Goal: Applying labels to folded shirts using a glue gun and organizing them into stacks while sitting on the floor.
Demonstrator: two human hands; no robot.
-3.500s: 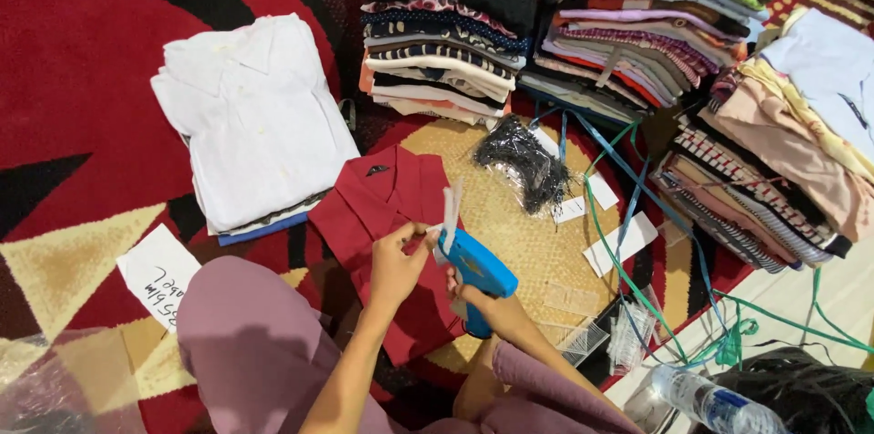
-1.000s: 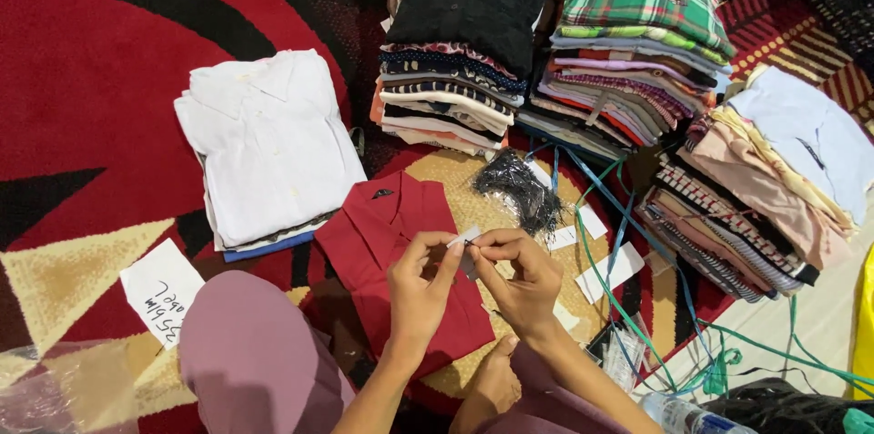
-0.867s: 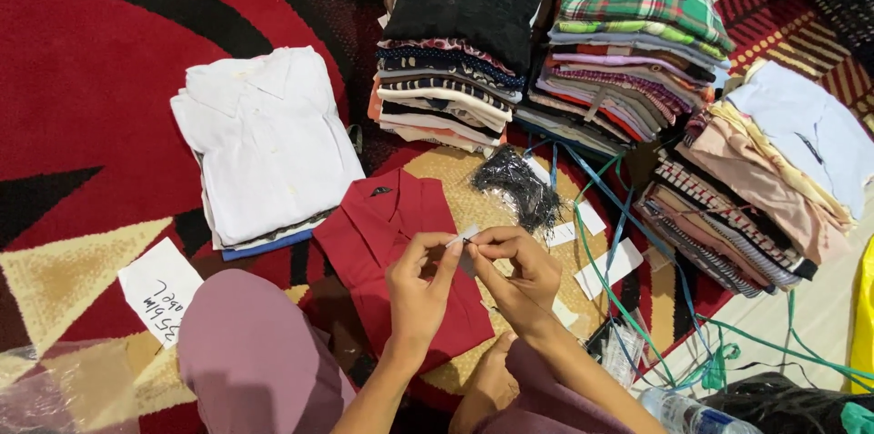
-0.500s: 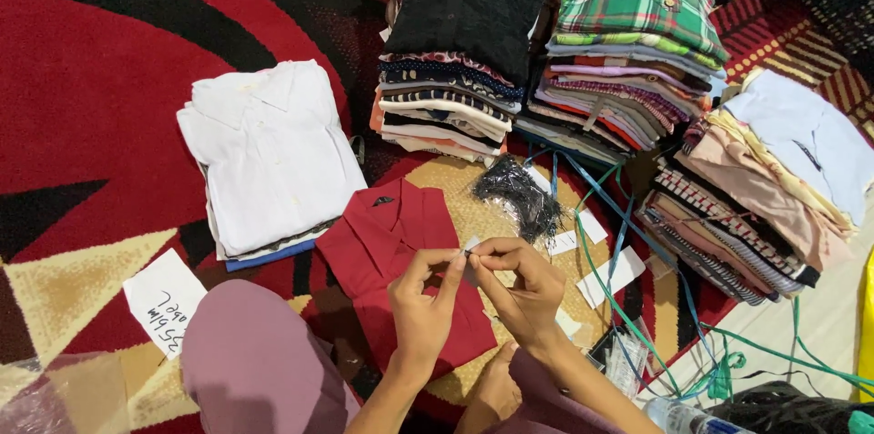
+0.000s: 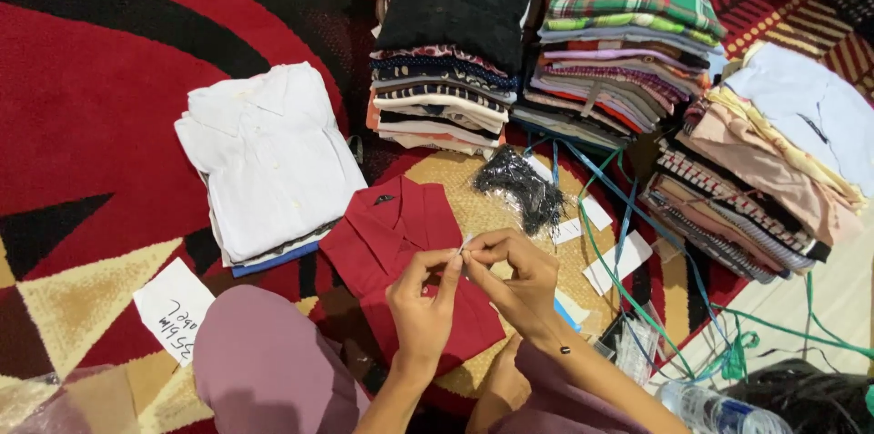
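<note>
Both hands meet just above the folded red shirt (image 5: 414, 256), which lies on a woven mat (image 5: 473, 202) in front of the person's knees. The left hand (image 5: 423, 306) and the right hand (image 5: 514, 284) pinch together one small pale tag (image 5: 466, 243) between thumbs and fingertips — each hand is closed on it, not clenched hard. The tag looks thin and very light, probably paper or soft plastic, so it bends easily and may slip; the edges seem the best place to hold it. Beside the hands lies a bundle of black fasteners (image 5: 521, 188), with some white slips (image 5: 596, 215) near it. A pile of white shirts (image 5: 269, 165) sits to the left, and taller stacks of folded clothes (image 5: 546, 61) stand behind.
</note>
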